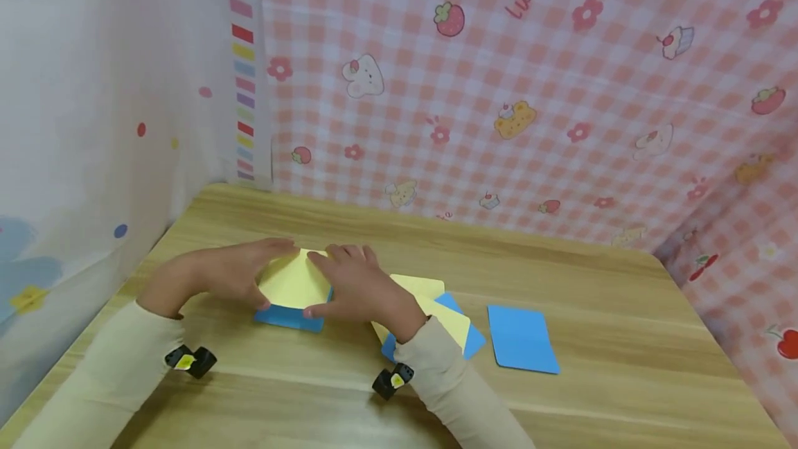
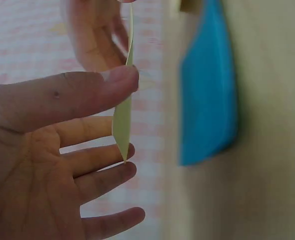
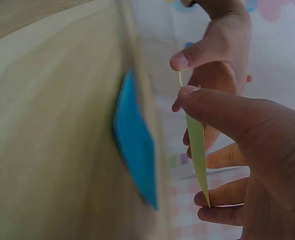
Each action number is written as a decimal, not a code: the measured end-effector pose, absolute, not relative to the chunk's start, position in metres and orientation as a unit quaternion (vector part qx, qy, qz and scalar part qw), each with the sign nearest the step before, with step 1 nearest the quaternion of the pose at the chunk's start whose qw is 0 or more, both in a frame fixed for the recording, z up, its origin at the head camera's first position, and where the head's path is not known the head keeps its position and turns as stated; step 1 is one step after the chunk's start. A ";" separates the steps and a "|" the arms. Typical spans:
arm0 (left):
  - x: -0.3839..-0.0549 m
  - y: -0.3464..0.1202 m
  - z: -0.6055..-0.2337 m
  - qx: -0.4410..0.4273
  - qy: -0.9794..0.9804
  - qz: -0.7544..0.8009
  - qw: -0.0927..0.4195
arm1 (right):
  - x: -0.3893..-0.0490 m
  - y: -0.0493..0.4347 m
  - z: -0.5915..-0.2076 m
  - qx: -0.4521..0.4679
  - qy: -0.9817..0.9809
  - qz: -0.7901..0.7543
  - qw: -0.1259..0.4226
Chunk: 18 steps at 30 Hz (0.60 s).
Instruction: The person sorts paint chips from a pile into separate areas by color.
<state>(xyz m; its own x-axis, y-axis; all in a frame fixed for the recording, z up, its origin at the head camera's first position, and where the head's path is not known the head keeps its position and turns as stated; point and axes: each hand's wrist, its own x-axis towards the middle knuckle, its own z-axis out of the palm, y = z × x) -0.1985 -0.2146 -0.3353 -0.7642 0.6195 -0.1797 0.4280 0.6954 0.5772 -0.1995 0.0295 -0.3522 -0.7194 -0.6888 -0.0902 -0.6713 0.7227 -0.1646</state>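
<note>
Both hands hold a yellow card (image 1: 296,283) with rounded corners, raised over the table. My left hand (image 1: 231,270) has it by the left side, thumb at the near corner and fingers at the far one. From the opposite side my right hand (image 1: 361,289) grips it the same way. Below the yellow card lies a blue card (image 1: 289,318), partly hidden by it in the head view. The left wrist view shows the yellow card (image 2: 122,122) nearly edge-on, with a gap between it and the blue card (image 2: 210,95). A similar gap shows in the right wrist view.
Right of my right hand, yellow cards (image 1: 424,287) and blue cards (image 1: 475,344) overlap in a loose pile, partly covered by the forearm. Farther right a single blue card (image 1: 524,338) lies flat on the wooden table (image 1: 623,366). Patterned cloth (image 1: 474,89) hangs behind.
</note>
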 end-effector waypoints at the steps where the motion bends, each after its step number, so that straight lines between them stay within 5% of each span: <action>1: -0.200 -0.214 -0.340 0.286 0.902 0.258 0.193 | -0.200 0.028 -0.357 -0.368 0.925 -0.053 0.077; 18: -0.194 -0.198 -0.355 0.252 0.923 0.192 0.219 | -0.199 0.022 -0.382 -0.383 0.920 -0.010 0.080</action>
